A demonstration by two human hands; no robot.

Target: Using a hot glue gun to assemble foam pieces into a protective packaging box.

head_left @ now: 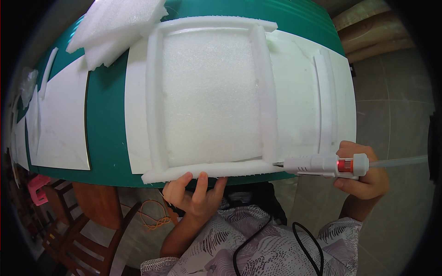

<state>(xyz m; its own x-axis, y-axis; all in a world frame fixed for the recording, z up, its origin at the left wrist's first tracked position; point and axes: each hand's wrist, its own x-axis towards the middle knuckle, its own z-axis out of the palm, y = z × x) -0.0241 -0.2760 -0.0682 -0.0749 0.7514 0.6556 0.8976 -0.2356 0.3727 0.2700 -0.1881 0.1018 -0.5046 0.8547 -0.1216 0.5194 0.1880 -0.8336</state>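
glue gun [311, 164] is clasped in right hand [375, 181]; near foam strip [212, 171] is touched by left hand [199, 200], clasp unclear. nozzle [279, 164], left of right grip, best kept along seam [251, 160].

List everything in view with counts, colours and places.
Foam tray: one, white, centre
Loose foam: one piece, white, upper left
Foam strip: at least one, white, right of tray
Boards: at least two, white, under tray and at left
Table cover: one, green, under boards
Glue gun: one, white, red and orange, tray's near right corner
Rod: one, translucent, behind glue gun
Chair: at least one, brown, lower left
Floor: one, grey, right and below
Floor cord: one, orange, lower left
Unclear thing: one, pink, far left
Rounded thing: count unclear, brown, upper right
Shirt: one, patterned grey, lower middle
Dangling cord: at least one, black, over shirt
Left grip: one, bare, touching tray's near edge
Right grip: one, bare, around glue gun
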